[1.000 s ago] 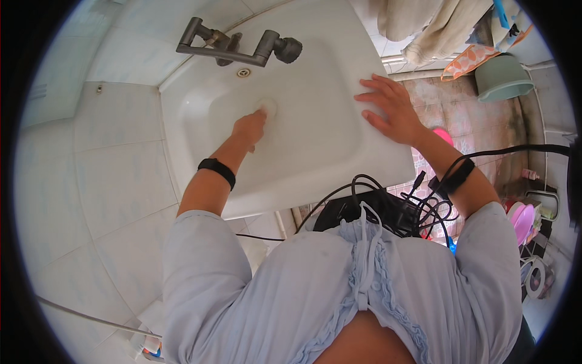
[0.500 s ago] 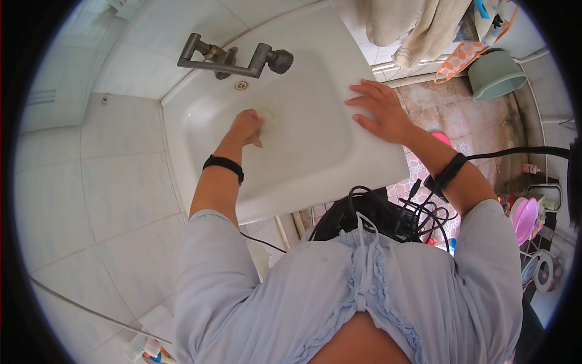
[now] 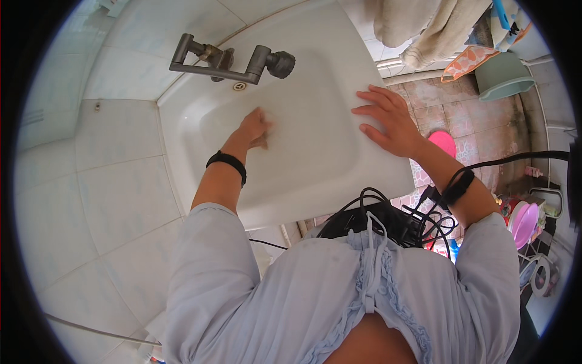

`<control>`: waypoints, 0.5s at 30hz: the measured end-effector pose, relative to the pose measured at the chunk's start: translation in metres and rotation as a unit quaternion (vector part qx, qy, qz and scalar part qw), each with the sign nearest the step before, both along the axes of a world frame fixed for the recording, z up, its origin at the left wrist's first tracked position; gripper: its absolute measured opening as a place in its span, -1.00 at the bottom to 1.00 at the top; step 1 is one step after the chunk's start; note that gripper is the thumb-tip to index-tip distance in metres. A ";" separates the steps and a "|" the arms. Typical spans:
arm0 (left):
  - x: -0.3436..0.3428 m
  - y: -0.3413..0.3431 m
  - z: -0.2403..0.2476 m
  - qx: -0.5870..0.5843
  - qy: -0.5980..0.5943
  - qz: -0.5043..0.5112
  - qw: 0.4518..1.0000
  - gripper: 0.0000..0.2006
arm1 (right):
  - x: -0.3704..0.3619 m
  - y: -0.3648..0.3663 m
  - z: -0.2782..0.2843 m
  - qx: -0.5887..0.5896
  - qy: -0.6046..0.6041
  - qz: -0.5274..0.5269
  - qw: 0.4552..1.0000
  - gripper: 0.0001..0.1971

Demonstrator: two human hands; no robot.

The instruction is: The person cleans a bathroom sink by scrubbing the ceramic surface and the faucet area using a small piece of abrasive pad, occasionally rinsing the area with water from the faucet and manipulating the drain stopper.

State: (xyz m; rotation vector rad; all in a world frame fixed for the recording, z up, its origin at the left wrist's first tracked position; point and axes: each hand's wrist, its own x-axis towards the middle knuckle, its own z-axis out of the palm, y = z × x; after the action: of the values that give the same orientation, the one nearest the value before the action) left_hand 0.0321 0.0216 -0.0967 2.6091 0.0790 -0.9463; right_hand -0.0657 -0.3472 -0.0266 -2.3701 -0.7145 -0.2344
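Head camera view shows a person's two bare hands at a white sink (image 3: 312, 142), which fills the upper centre of the frame. Left of centre, the left hand (image 3: 254, 126) is down in the basin with its fingers curled; whether it grips anything cannot be told. Right of centre, the right hand (image 3: 391, 123) rests on the sink's right rim, fingers spread. A dark grey faucet (image 3: 221, 73) juts over the basin at upper left, above a round overflow hole (image 3: 240, 87). Black bands circle both forearms. Black cables (image 3: 424, 224) tangle below the sink, while a green bucket (image 3: 504, 76) sits at upper right.
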 end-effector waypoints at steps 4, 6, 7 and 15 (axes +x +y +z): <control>-0.017 -0.027 0.026 0.010 -0.101 -0.005 0.995 -0.40 | 0.003 -0.005 -0.005 0.022 0.001 -0.009 1.000 -0.72; -0.025 -0.025 0.033 0.021 -0.103 0.048 0.993 -0.30 | 0.002 -0.001 -0.004 0.018 0.008 -0.003 1.000 -0.73; -0.028 -0.006 0.017 0.067 -0.114 0.016 0.991 -0.26 | 0.002 0.002 -0.003 0.021 0.010 0.004 1.000 -0.73; -0.004 -0.008 0.007 0.146 -0.084 -0.091 0.982 -0.14 | 0.002 -0.001 -0.010 -0.002 -0.004 -0.008 1.000 -0.73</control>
State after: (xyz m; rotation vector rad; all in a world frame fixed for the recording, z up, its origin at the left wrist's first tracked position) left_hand 0.0285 0.0133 -0.0893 2.9998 -0.0724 -0.8198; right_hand -0.0632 -0.3480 -0.0371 -2.3812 -0.7015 -0.2503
